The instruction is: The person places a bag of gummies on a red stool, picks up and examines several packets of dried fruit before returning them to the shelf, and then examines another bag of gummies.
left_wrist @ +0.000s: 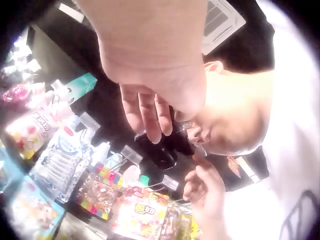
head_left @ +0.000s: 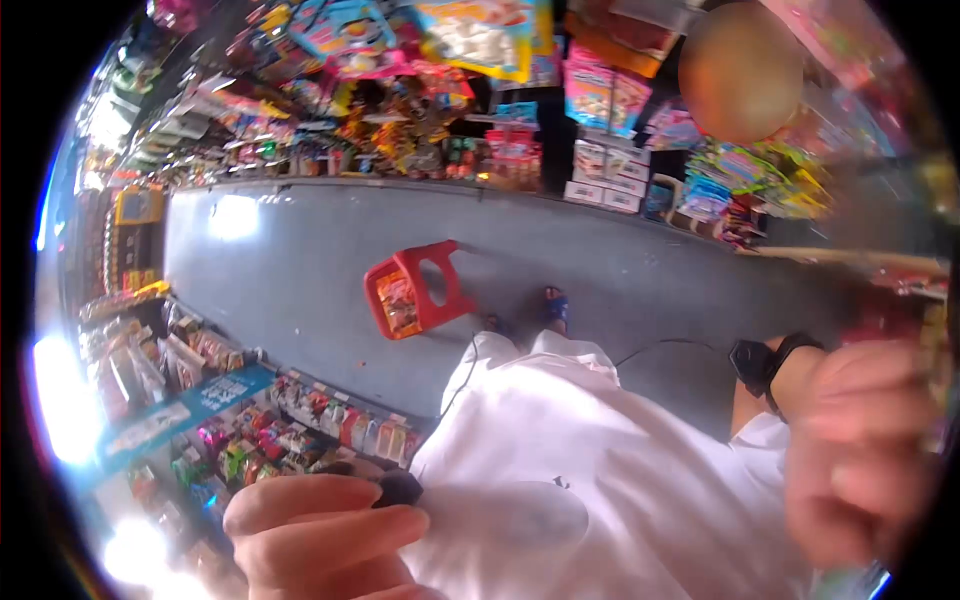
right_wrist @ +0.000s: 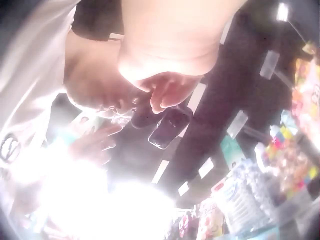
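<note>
In the head view my left hand [head_left: 325,535] is raised at the lower left, fingers bent, with a small black object [head_left: 398,488] beside the fingertips; whether they touch it is unclear. My right hand [head_left: 865,450] is blurred at the right, below a black wrist device [head_left: 757,365]. The left wrist view has my left hand's fingers [left_wrist: 149,112] hanging loosely bent by a black device [left_wrist: 157,151] in front of the face. From the right wrist, my right fingers [right_wrist: 167,95] hang relaxed just above that device [right_wrist: 171,127]. I see nothing gripped in either hand.
A red stool [head_left: 443,285] with an orange packet [head_left: 398,303] on it stands on the grey floor [head_left: 290,250]. Shelves with colourful bags [head_left: 475,38] line the far side. More packaged goods [head_left: 345,420] fill a display at the lower left. A thin cable crosses by the white shirt.
</note>
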A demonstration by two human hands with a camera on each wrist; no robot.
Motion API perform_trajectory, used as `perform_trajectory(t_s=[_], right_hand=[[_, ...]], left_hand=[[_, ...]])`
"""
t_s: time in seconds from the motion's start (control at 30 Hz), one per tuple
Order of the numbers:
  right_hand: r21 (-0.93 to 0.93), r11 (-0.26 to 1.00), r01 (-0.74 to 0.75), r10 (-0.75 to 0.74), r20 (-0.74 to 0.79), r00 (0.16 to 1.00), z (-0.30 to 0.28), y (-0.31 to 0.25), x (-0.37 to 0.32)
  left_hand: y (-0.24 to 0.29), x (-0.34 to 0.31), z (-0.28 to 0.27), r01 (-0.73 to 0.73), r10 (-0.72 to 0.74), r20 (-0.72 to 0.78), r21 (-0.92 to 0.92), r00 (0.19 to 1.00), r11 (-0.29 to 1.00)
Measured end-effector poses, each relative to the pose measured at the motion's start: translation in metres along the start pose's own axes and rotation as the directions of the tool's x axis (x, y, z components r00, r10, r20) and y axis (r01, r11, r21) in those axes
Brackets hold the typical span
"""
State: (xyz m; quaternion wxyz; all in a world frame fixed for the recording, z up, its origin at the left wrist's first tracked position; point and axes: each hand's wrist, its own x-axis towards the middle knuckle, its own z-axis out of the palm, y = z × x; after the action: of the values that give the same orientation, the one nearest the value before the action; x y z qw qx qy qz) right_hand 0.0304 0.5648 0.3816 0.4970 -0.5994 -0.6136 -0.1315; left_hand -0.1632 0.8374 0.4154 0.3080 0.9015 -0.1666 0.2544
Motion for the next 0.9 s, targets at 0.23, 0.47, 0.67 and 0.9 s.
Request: perform_trajectory(t_s=[0.23,0.47,0.67,0.9], right_hand=[[0.169,0.929,-0.329,0.291,0.214,0.933,0.188,0.04,0.032],[0.248,0.408,-0.879,0.617,0.634,0.466,0.498,0.074,-0.045],[-0.07,-0.26,-0.963,0.581,0.785,-0.214,0.751,0.092,-0.212],[-0.348,-0.408,-0.844,0.653,0.535,-0.536,0.94,0.135,-0.397]], left_hand=[[-0.065,-0.119,-0.02,0.342,-0.29,-0.448,0.04,0.846,0.939],[-0.276,-0.392,0.008,0.652,-0.88,-0.46,-0.631,0.121,0.42],[-0.401,-0.691,0.149,0.817,-0.958,-0.147,-0.563,-0.246,-0.123],[-0.488,-0.871,0.256,0.873,-0.962,0.145,-0.405,-0.232,-0.272]])
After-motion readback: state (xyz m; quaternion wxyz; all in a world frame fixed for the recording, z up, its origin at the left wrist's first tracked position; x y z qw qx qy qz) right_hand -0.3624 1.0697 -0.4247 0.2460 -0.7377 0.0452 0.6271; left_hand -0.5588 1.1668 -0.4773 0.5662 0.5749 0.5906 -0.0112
